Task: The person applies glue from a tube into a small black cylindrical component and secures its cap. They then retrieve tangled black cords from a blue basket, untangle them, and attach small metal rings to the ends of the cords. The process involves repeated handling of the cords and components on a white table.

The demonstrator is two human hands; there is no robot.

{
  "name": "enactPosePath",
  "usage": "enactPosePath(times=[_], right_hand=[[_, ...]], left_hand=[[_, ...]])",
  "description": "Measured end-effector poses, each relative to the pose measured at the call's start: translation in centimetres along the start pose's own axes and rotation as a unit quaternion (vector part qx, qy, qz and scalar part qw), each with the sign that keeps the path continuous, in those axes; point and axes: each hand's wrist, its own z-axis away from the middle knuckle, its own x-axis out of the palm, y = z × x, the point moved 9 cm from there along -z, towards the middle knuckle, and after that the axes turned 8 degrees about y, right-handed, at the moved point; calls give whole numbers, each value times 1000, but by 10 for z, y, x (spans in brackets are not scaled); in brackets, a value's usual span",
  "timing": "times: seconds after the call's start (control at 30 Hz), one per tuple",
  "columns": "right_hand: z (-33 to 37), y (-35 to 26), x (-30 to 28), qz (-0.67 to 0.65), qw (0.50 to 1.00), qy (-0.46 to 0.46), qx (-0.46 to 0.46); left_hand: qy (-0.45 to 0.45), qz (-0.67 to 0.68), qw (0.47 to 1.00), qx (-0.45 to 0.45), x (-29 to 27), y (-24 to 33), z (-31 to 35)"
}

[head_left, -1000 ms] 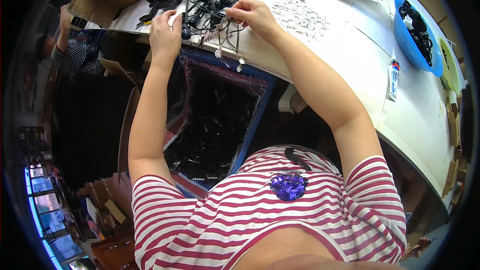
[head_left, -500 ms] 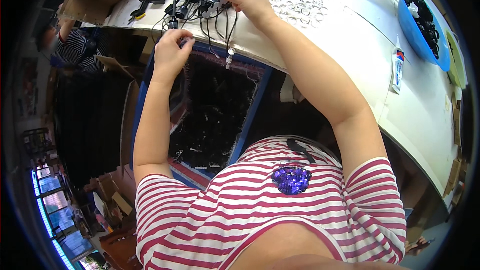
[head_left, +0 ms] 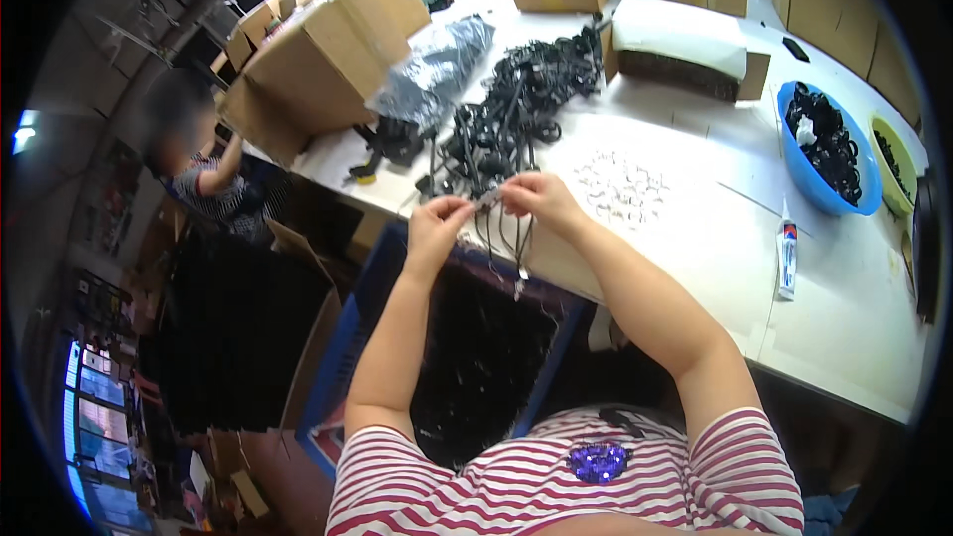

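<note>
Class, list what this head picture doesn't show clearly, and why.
In the head view:
Pale piece between left hand and right hand: too small, partly covered by fingers.
Contents of blue bin: lost in shadow.
Co-worker's head: blurred.
Dark thing at right: cut off by the fisheye edge.

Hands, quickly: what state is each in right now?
Left hand: pinched closed at a small pale piece; whether gripping it cannot be told.
Right hand: closed, holding that piece.

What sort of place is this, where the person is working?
Probably a small assembly workshop: a heap of black cabled parts lies on the white worktable, cardboard boxes stand there too, and a blue bowl holds more black pieces.
</note>
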Motion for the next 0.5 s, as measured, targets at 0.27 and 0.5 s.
enactPosePath(times=[0.27, 0.5], right_hand=[[3, -24, -12, 182, 974, 66, -114], [-5, -23, -24, 223, 962, 56, -148]], left_hand=[[-28, 7, 1000, 8, 6, 1, -7], [-56, 76, 995, -21, 14, -8, -14]])
